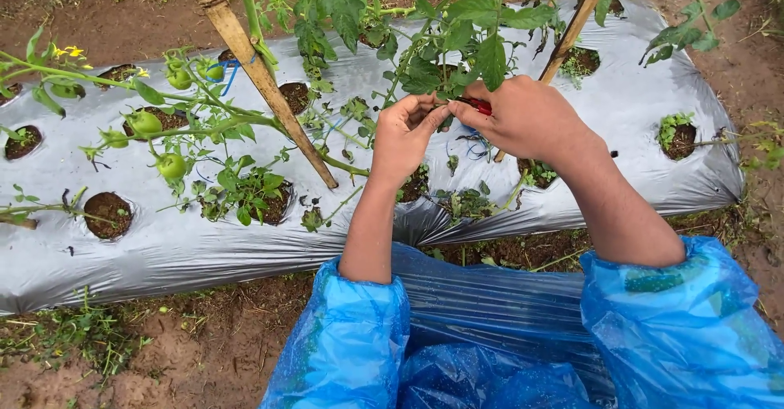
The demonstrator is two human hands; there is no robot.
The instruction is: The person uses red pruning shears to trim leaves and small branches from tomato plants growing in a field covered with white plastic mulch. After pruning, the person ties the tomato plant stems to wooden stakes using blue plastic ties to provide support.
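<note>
Blue plastic sleeves (351,344) fill the bottom of our head view. At centre, our left hand (404,135) pinches a tomato stem (425,91) between curled fingers, steadying it for the right hand (523,115), closed around a small red tool (478,105). Green tomatoes (171,164) hang at left over silver mulch sheeting (163,237), beside a slanted wooden stake (261,74).

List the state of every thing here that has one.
left hand: fingertips pinched at a plant stem
right hand: closed on a small red tool
tomatoes: green, on the vine
bamboo stake: leaning, stuck in the bed
plastic mulch: spread, punched with holes
</note>
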